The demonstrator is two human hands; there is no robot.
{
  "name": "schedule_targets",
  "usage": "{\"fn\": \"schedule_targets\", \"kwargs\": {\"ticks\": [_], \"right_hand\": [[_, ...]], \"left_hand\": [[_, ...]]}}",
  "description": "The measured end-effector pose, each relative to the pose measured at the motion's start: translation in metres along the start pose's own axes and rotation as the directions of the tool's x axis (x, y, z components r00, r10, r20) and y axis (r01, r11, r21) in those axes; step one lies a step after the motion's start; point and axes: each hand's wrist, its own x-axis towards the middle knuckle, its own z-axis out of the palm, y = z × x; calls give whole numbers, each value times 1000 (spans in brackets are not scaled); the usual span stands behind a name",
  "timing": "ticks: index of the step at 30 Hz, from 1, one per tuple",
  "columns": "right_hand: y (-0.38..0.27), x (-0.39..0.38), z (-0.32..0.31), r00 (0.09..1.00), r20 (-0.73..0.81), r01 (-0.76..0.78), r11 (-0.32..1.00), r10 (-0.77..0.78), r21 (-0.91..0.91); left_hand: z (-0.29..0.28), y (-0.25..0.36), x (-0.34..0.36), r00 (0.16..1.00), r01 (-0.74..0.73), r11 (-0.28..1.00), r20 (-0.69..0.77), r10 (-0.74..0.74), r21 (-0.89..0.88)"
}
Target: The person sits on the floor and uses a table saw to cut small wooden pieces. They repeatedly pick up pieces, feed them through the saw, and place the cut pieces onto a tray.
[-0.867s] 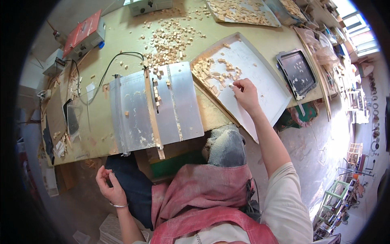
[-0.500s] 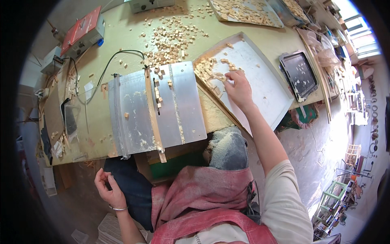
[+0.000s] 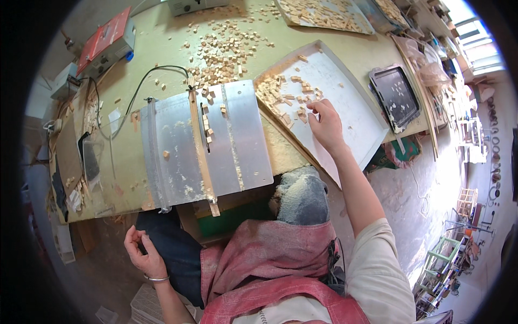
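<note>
hands [image 3: 326, 123] apart, wood pieces [image 3: 306, 88] — beside right one

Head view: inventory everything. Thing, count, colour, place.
workbench: one, yellowish, centre
metal plate: one, silver, workbench's near edge
wooden strip: one, tan, across plate
white tray: one, white, right of plate
wood blocks: many, pale, on workbench, plate, white tray
far tray: one, grey, beyond white tray
black tray: one, black, workbench's right edge
red-topped box: one, red and grey, far left
control box: one, grey, far edge
background clutter: uncountable, mixed, far right
apron: one, red, lap
left hand: one, bare, by left thigh
right hand: one, bare, over white tray
</note>
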Motion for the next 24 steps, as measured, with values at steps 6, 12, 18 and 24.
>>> {"fn": "schedule_targets", "kwargs": {"ticks": [6,12,18,24], "right_hand": [[-2,8,21,998,-33,49,997,-51,-62],[-5,-8,16,1000,10,-9,996,10,-86],[8,-10,4,993,104,-50,999,52,-21],[7,-15,5,998,51,-36,999,37,-17]], "left_hand": [[1,1,1,999,-35,999,14,34,27],[2,0,1,1000,-26,999,10,26,39],[-1,-4,2,999,-32,997,35,30,65],[2,-1,2,999,-49,996,13,48,72]]}}
